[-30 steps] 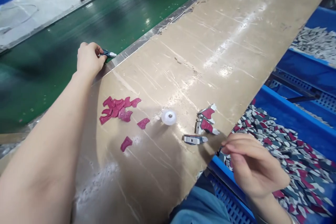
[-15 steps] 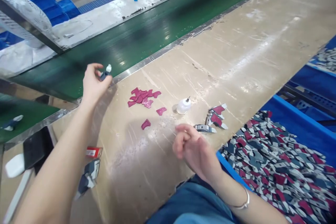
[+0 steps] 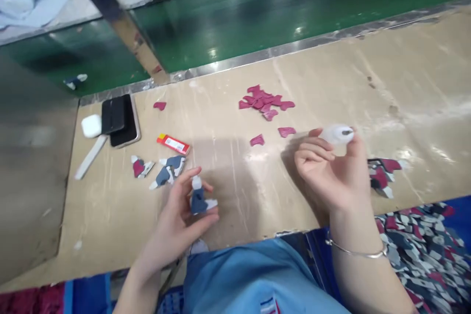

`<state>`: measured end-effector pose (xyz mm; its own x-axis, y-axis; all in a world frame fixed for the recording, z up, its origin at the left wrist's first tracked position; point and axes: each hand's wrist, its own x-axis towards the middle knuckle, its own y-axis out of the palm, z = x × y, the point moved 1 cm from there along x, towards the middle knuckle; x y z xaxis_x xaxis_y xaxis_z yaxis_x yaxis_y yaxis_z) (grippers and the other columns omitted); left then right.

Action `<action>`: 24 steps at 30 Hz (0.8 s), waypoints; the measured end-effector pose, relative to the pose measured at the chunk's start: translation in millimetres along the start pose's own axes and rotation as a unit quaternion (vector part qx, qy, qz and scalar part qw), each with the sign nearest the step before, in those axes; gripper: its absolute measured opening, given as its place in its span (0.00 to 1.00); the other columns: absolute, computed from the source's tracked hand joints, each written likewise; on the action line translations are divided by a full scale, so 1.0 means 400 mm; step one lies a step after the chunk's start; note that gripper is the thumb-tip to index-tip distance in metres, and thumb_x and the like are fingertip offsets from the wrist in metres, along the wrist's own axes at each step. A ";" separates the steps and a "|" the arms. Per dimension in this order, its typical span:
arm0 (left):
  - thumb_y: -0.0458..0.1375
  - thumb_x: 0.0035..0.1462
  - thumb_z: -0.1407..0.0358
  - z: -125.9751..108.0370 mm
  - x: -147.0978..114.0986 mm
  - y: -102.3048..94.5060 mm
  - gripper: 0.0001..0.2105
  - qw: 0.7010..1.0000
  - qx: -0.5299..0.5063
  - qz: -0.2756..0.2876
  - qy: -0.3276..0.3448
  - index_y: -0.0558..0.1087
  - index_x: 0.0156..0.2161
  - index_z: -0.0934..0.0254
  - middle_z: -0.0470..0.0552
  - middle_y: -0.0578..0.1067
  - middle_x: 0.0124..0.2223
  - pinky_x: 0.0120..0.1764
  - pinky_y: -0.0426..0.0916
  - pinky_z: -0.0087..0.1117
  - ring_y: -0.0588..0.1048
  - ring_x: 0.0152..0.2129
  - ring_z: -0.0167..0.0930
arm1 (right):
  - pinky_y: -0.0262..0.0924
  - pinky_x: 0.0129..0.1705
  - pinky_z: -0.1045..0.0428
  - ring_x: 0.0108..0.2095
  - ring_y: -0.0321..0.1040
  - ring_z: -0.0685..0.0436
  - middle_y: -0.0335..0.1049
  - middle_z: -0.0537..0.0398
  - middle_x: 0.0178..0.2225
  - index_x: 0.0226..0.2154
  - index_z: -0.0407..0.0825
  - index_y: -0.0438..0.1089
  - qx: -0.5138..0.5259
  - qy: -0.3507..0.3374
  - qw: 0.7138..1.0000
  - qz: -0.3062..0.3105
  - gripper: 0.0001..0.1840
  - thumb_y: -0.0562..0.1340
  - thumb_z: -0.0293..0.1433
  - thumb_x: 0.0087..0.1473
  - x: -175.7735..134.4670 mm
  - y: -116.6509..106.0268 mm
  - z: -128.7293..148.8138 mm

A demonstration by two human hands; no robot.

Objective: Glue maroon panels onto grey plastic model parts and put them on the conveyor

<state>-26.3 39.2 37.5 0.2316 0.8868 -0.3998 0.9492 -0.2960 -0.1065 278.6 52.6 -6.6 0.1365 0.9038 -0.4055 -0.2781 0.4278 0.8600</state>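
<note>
The left hand point(image 3: 180, 223) grips the blue-and-white part point(image 3: 199, 202) between fingers and thumb above the tabletop point(image 3: 327, 78), probably to leave its face exposed. The right hand point(image 3: 333, 171) grasps the white bottle point(image 3: 334, 135), its dark tip uncovered.

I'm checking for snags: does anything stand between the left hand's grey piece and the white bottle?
Nothing loose visibly does. Between the grey piece in the left hand and the white bottle there are tabletop and the curled fingers of the right hand. Two loose maroon pieces lie farther out.
</note>
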 end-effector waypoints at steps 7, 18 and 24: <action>0.72 0.56 0.64 0.045 0.033 0.061 0.34 1.000 -0.007 0.014 0.002 0.69 0.66 0.58 0.53 0.86 0.48 0.42 0.83 0.32 0.86 0.36 0.33 | 0.67 0.31 0.49 0.32 0.73 0.45 0.79 0.54 0.36 0.40 0.52 0.83 -0.484 -0.356 0.798 0.052 0.25 0.78 0.54 0.52 -0.112 0.022 -0.157; 0.71 0.57 0.69 0.054 0.035 0.052 0.34 0.999 -0.026 0.041 0.013 0.72 0.68 0.52 0.44 0.87 0.48 0.39 0.81 0.27 0.86 0.34 0.30 | 0.73 0.39 0.45 0.38 0.79 0.39 0.80 0.48 0.41 0.50 0.50 0.81 -0.626 -0.421 0.642 0.136 0.22 0.70 0.50 0.65 -0.123 -0.011 -0.189; 0.72 0.57 0.69 0.048 0.030 0.049 0.34 0.999 -0.011 0.037 0.012 0.73 0.68 0.50 0.43 0.86 0.47 0.39 0.81 0.27 0.86 0.35 0.31 | 0.75 0.40 0.46 0.40 0.80 0.40 0.80 0.48 0.43 0.53 0.50 0.82 -0.629 -0.431 0.633 0.131 0.22 0.71 0.48 0.65 -0.131 -0.011 -0.184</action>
<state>-8.9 37.1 13.3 0.3052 0.8713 -0.3844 0.9341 -0.3524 -0.0571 202.8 3.6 -11.8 0.2470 0.8377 0.4871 -0.8622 0.4194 -0.2840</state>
